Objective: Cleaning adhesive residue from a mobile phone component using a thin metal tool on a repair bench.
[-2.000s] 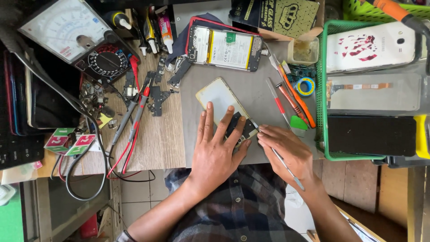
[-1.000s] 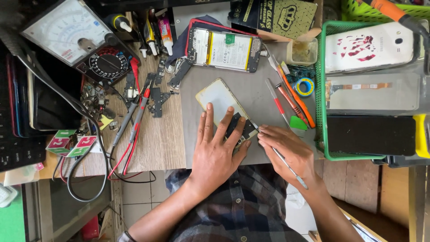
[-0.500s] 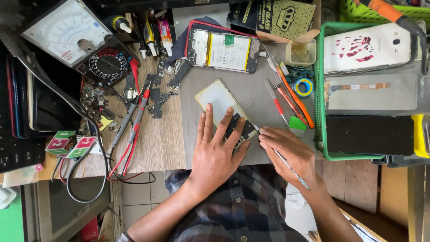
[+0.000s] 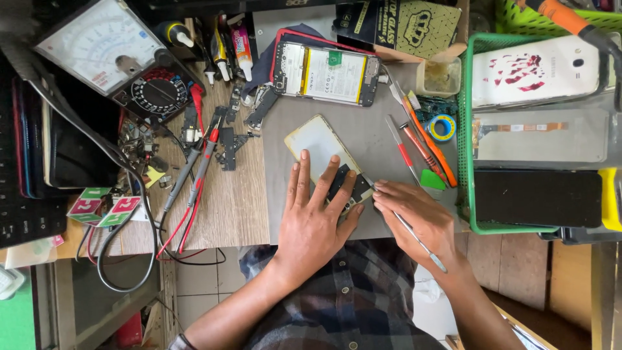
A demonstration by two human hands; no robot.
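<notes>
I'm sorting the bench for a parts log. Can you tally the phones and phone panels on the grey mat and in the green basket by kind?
Opened phone with battery showing: 1
Pale phone panel under the left hand: 1
White phone back in the green basket: 1
Grey screen panel with flex strip: 1
Black panel: 1
Total: 5

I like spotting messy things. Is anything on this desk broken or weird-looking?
Yes. The opened phone at the top of the grey mat has no back cover, so its insides show. The left hand presses on another phone panel, and small loose parts lie scattered beside the meter.
</notes>
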